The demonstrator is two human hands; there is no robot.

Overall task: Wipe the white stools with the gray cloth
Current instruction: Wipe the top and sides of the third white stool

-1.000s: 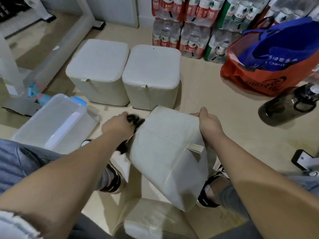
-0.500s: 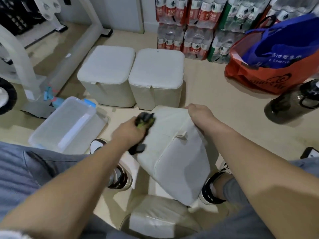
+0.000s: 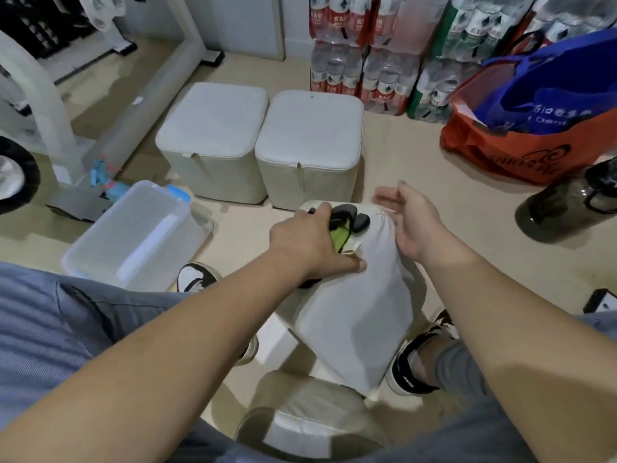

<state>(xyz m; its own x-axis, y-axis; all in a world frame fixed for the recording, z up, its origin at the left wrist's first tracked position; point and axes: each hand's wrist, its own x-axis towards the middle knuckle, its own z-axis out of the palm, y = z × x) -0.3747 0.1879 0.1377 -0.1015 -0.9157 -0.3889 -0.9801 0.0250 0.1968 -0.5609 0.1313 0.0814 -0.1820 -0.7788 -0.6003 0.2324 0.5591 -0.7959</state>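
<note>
1. A white cushioned cube stool [image 3: 360, 312] lies tipped over between the person's black-and-white shoes [image 3: 414, 369], with one fabric side facing up
2. The left hand [image 3: 310, 242] has its fingers curled round a bunched dark gray cloth with a yellow-green patch [image 3: 347, 222] and holds it against the upper end of the tipped stool
3. The right hand [image 3: 410, 222] holds nothing, its fingers straight and relaxed and its palm turned toward the cloth. It sits just beside the stool's upper right edge, and it is not clear whether the heel of the hand touches the fabric
4. Two more white cube stools stand upright side by side on the beige floor [image 3: 417, 155], just beyond the tipped one: the left upright stool [image 3: 213, 118] and the right upright stool [image 3: 310, 128]
5. A clear plastic storage box [image 3: 133, 235] sits on the floor to the left
6. To the right, an orange shopping bag [image 3: 521, 158] holds a blue bag [image 3: 551, 88], with a dark translucent bottle [image 3: 561, 208] lying near it
7. Shrink-wrapped packs of water bottles [image 3: 364, 61] are stacked along the far wall
</note>
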